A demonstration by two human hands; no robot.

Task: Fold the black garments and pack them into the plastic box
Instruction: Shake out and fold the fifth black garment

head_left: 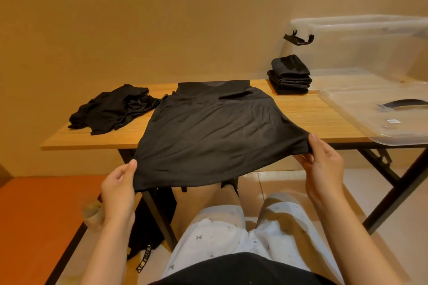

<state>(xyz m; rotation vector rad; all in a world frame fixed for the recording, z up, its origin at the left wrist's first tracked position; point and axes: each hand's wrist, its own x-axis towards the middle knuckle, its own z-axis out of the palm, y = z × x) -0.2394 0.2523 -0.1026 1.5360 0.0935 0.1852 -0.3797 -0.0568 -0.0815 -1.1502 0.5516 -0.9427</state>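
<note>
Black garment (215, 136) on counter (301, 111): left grip (118, 190) & right grip (324, 164) each pinch 1 hem corner; pull w/ even tension, flatten wrinkles before folding.

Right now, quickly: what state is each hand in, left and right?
Left hand: closed, pinching the near left hem corner of the black garment.
Right hand: closed, pinching the same garment's near right hem corner.

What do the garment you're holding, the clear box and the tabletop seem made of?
The garment: thin matte black fabric, likely a soft knit; it sags and creases between the left hand and right hand pinching it. The box: transparent, slightly hazy plastic; the wall shows through. The tabletop: light wood grain, possibly laminate; cannot tell.
</note>
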